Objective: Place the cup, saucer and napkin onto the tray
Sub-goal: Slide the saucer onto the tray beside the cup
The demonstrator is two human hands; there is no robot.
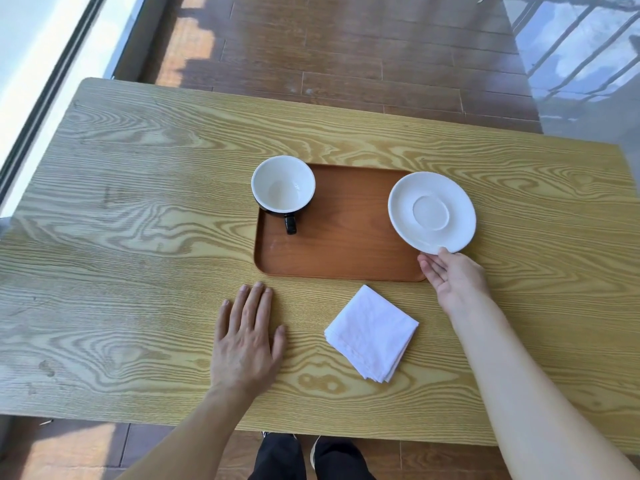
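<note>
1. Left hand (246,344) lies flat and palm down, fingers stretched forward and close together, thumb spread out to the side.
2. Left forearm comes in from the bottom edge, angling up and to the right toward the wrist.
3. Right hand (453,277) is reaching forward, palm turned up and inward, fingers slightly curled.
4. Right thumb and fingertips pinch the near rim of the saucer (432,212).
5. Right forearm is bare and extended, running from the lower right corner up and leftward to the wrist.

light wood-grain table (138,209), reddish plank floor (346,57), bright window (41,57) left, sunlit.
</note>
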